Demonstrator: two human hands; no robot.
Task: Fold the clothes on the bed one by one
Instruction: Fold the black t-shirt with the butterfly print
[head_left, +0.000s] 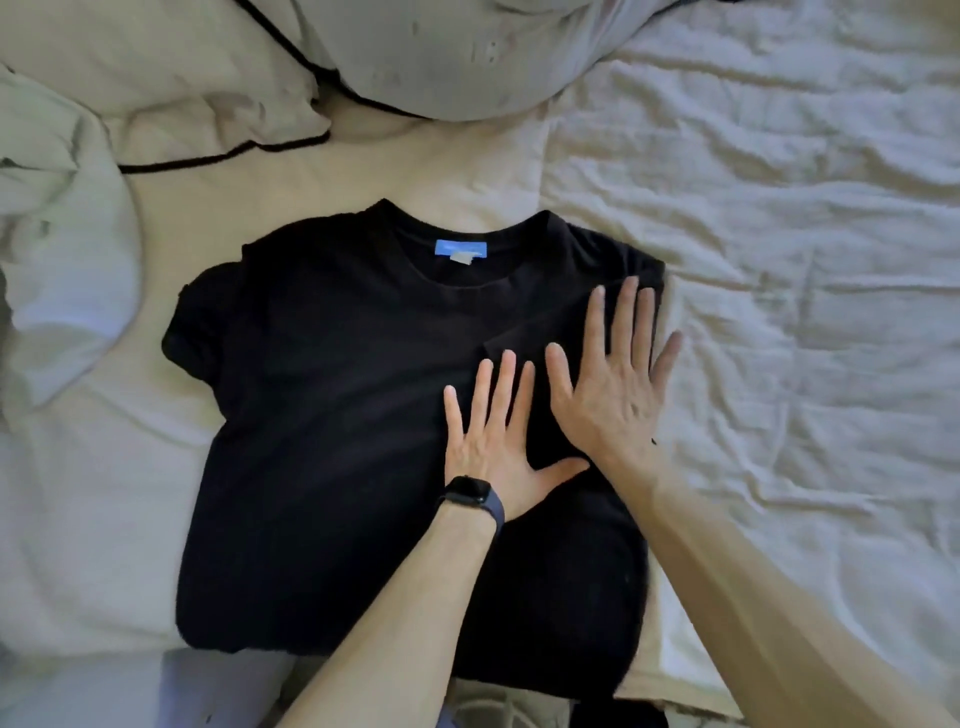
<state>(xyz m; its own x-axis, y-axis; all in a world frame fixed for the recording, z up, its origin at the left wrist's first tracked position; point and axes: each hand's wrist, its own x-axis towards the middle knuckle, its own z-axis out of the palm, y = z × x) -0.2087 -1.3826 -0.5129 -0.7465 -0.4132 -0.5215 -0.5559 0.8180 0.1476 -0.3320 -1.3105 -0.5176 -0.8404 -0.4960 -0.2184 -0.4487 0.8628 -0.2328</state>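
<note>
A black T-shirt (337, 415) with a blue neck label (461, 247) lies flat on the bed, collar toward the far side. Its right side and sleeve are folded inward over the body. My left hand (493, 441), with a dark watch on the wrist, lies flat with spread fingers on the shirt's middle right. My right hand (613, 384) presses flat on the folded right part, fingers straight and pointing to the shoulder. The left sleeve is bunched at the shirt's left edge.
A beige sheet (467, 161) lies under the shirt. A crumpled white duvet (779, 208) covers the right side. A grey pillow (441, 52) lies at the top and white bedding (57, 260) is heaped at the left.
</note>
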